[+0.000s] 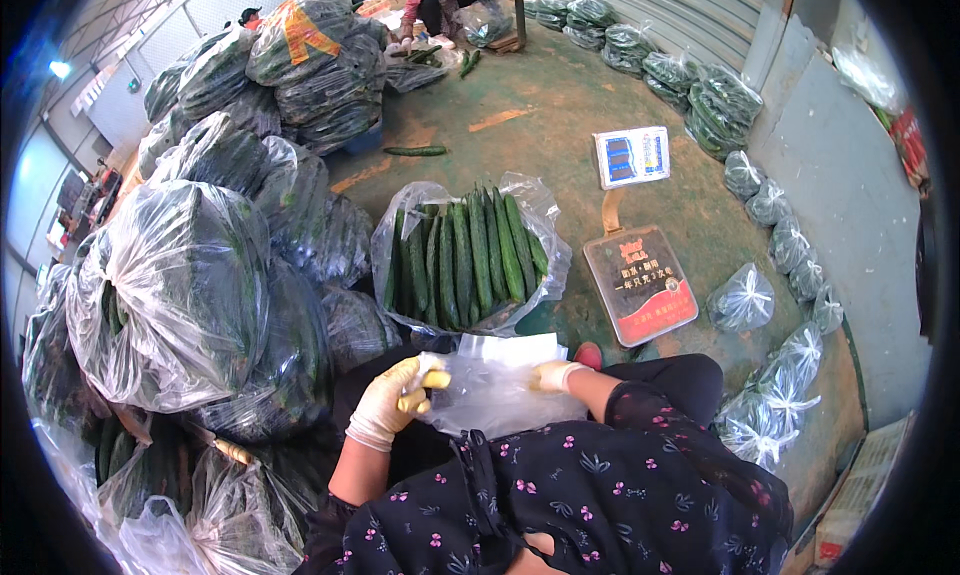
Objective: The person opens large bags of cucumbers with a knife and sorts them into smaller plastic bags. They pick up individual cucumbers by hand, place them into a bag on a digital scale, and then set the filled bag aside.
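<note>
Both my hands wear pale work gloves with yellowish fingers. My left hand [394,399] grips the gathered left edge of a clear plastic bag [499,402] over my lap. At the bag's right side is my right hand [559,378], its fingers partly hidden by the film, so its hold is unclear. White sheets [514,348] lie at the bag's far edge. Just beyond them, an open plastic bag holds many cucumbers [469,256] lined up side by side. To its right stands a digital platform scale [641,282] with its display [631,157] on a post.
Large filled cucumber bags [180,275] are piled at the left. Small tied bags [787,241] line the right wall. One tied bag [741,299] sits beside the scale. A loose cucumber [415,151] lies on the floor. Another person [439,9] handles cucumbers at the back.
</note>
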Available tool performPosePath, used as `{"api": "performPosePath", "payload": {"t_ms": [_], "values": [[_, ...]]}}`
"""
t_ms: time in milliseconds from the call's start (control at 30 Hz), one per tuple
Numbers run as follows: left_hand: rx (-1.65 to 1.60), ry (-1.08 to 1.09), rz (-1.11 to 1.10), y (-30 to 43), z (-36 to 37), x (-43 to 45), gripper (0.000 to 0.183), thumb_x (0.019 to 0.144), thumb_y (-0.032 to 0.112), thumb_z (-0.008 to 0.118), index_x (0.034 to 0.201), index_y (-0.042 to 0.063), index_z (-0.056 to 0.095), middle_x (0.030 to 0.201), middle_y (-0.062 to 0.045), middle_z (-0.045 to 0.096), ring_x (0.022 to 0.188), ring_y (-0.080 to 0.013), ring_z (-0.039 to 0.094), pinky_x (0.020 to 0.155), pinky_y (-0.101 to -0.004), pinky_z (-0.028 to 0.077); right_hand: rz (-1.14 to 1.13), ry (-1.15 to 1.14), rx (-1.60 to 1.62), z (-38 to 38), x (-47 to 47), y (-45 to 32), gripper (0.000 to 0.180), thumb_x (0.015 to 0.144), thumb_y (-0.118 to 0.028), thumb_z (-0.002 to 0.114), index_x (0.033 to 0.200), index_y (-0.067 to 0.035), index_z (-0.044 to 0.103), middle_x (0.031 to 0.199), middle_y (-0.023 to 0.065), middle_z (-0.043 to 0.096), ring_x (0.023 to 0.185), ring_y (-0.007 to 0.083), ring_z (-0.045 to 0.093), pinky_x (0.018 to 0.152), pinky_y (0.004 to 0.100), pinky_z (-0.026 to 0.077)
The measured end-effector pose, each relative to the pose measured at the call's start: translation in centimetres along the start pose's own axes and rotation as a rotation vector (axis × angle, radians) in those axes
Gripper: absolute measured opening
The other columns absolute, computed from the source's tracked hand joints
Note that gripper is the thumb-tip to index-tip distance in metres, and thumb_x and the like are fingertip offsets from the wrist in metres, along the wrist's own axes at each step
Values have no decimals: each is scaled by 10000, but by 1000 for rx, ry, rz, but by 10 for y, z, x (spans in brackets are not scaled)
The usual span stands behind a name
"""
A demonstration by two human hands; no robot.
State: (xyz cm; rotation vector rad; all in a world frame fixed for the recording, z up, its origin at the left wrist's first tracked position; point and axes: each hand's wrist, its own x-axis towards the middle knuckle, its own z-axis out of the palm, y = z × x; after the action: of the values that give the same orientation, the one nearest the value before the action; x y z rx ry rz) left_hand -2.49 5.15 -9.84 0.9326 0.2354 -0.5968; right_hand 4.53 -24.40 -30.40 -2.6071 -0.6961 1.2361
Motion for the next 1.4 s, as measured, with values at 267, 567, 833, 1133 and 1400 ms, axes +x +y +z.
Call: {"api": "performPosePath", "payload": {"t_ms": [267,567,833,1133,1400], "values": [[68,-65,64,44,22,6,442,940,338,430,1230,11,495,733,-137,644,318,-34,269,369,-193,270,-132,120,89,-165,-88,63,485,818,-425,562,1189,-115,592,1171,123,604,1090,263,557,940,339,413],[417,-74,-116,48,11,48,264,904,246,527,998,7,591,716,-117,649,429,-81,473,437,-194,402,-410,293,1050,-262,-83,49,599,785,-206,688,1306,-41,444,1222,66,547,1129,197,505,928,348,415],[164,78,56,36,4,96,342,922,274,470,879,-38,602,671,-126,635,513,-176,574,456,-241,430,377,631,1331,-126,111,38,581,634,-312,786,1049,61,622,1075,198,633,1017,286,601,858,346,469],[254,154,-34,31,4,99,280,933,263,473,950,9,589,765,-126,672,550,-160,572,524,-247,458,717,789,1018,-132,103,-2,764,563,-348,840,1134,60,540,1138,233,585,1072,323,569,916,364,448],[233,15,-114,32,1,97,306,901,260,567,1078,9,559,866,-106,677,620,-119,575,585,-223,461,732,746,884,-140,109,-7,790,549,-393,847,1140,30,537,1190,222,556,1109,328,544,940,376,444]]}}
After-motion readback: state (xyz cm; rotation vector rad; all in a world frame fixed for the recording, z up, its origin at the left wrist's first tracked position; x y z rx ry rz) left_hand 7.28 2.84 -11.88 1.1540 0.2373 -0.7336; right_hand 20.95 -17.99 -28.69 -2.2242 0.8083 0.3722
